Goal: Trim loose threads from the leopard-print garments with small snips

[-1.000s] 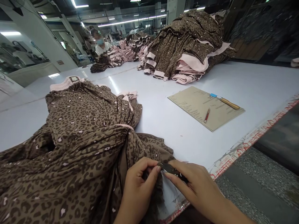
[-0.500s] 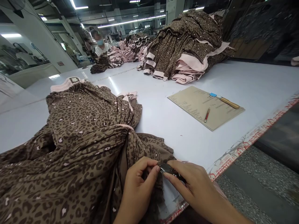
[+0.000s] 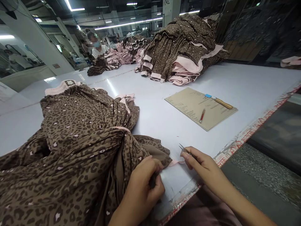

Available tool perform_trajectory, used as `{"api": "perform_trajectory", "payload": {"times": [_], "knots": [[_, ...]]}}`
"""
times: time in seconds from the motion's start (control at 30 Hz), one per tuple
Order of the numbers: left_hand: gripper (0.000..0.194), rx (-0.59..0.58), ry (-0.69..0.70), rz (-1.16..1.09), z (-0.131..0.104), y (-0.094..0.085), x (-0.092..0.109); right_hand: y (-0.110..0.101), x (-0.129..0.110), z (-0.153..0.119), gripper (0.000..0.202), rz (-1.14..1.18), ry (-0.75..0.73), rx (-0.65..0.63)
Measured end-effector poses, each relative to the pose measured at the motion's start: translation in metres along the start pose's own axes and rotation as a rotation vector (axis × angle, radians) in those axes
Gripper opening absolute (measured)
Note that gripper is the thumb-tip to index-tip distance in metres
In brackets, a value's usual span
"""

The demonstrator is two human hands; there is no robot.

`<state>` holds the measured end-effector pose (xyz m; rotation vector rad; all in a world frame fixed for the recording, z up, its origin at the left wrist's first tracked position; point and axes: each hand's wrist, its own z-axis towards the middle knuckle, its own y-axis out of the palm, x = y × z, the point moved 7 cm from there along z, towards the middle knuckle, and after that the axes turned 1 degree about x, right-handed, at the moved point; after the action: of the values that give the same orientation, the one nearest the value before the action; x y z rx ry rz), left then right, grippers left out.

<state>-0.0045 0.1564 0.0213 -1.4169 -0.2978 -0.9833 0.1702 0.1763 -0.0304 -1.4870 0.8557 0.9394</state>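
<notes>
A heap of brown leopard-print garments (image 3: 82,141) with pink trim lies across the left of the table. At its near right edge, my left hand (image 3: 143,185) is closed with the fingers curled on a bit of the cloth; the exact pinch is partly hidden. My right hand (image 3: 199,163) is closed around small thread snips (image 3: 186,150), held just above the table to the right of the garments. Their two thin metal points stick out to the upper left, slightly apart, and touch nothing. A strip of pink trim (image 3: 175,163) shows between my hands.
A tan printed sheet (image 3: 183,108) carries a red pen (image 3: 202,116) and a wooden-handled tool (image 3: 223,103) with a blue tip. Behind it rises a large leopard-print pile (image 3: 174,47). The table's taped edge (image 3: 244,138) runs along the right. A masked person (image 3: 97,48) is at the far left.
My right hand has drawn the snips away from my left fingertips, up and to the right, and their points now show. My left hand stays by the cloth. The view has shifted slightly.
</notes>
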Motion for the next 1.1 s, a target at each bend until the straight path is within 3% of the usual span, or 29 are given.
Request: {"api": "perform_trajectory", "payload": {"times": [0.07, 0.17, 0.2, 0.3, 0.37, 0.47, 0.57, 0.7, 0.83, 0.97, 1.03, 1.1], "knots": [[0.017, -0.051, -0.044, 0.144, 0.005, 0.008, -0.001, 0.006, 0.007, 0.005, 0.031, 0.003, 0.028, -0.01], [0.009, 0.002, -0.066, 0.366, 0.009, 0.013, -0.001, 0.025, 0.005, 0.01, 0.024, -0.001, 0.016, -0.052], [0.006, 0.022, -0.057, 0.404, 0.009, 0.014, -0.001, 0.031, 0.001, 0.01, 0.021, 0.011, -0.001, -0.069], [0.029, 0.012, -0.05, 0.473, 0.007, 0.019, -0.002, 0.046, -0.019, 0.006, 0.022, 0.083, -0.079, -0.134], [0.019, -0.035, -0.08, 0.505, 0.006, 0.02, -0.006, 0.05, -0.031, 0.003, 0.022, 0.127, -0.125, -0.177], [0.013, -0.033, -0.099, 0.468, 0.006, 0.013, -0.01, 0.042, -0.033, 0.007, 0.027, 0.142, -0.127, -0.168], [0.012, -0.006, -0.012, 0.339, 0.007, 0.007, -0.008, 0.021, -0.016, 0.021, 0.032, 0.074, -0.057, -0.044], [0.017, -0.108, 0.084, 0.187, 0.007, 0.01, -0.004, 0.013, 0.002, 0.03, 0.029, -0.106, 0.02, 0.031], [0.026, -0.038, 0.039, 0.133, 0.004, -0.016, -0.001, 0.034, 0.0, 0.028, 0.011, -0.195, -0.001, -0.044], [0.032, 0.191, -0.047, 0.063, -0.003, -0.063, 0.003, 0.037, -0.003, 0.03, 0.014, -0.122, -0.007, -0.09], [0.029, 0.174, -0.087, 0.119, -0.004, -0.063, 0.003, 0.036, -0.006, 0.032, 0.018, -0.012, -0.017, -0.151], [0.019, 0.061, -0.088, 0.246, -0.002, -0.042, 0.004, 0.038, -0.014, 0.03, 0.021, 0.126, -0.038, -0.233]]}}
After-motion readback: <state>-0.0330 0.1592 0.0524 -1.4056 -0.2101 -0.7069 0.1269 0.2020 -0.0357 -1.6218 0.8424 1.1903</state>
